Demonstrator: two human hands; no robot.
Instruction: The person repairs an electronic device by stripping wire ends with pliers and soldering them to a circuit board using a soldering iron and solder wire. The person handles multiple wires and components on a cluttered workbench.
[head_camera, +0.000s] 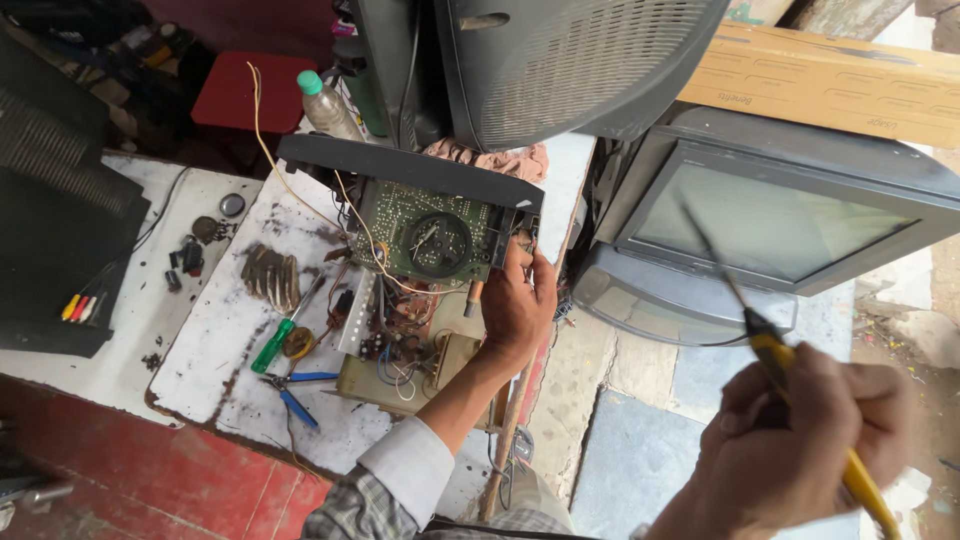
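1. The work looks well under way, by my reckoning: the circuit board (425, 233) stands tilted up out of its dark plastic frame (410, 168), copper side towards us, with loose wires (395, 345) and parts spilling below it. Nothing looks refitted yet.
2. The left hand (517, 308) is closed on the board's right edge, steadying it on the bench (215, 340).
3. The right hand (800, 445) is well apart from the board, near the camera and blurred, fingers wrapped round a yellow-handled tool (775, 350) with a thin dark shaft pointing up. What its tip is I cannot tell.
4. The board is green and flat, with a round black part at its middle. The bench top is white, chipped and stained.
5. Lying on it: a green-handled screwdriver (272, 345) and blue-handled pliers (297, 390), both smooth plastic on metal.
6. To the right sits a grey television (770, 215) with a curved glass screen, under a cardboard box (830, 80).
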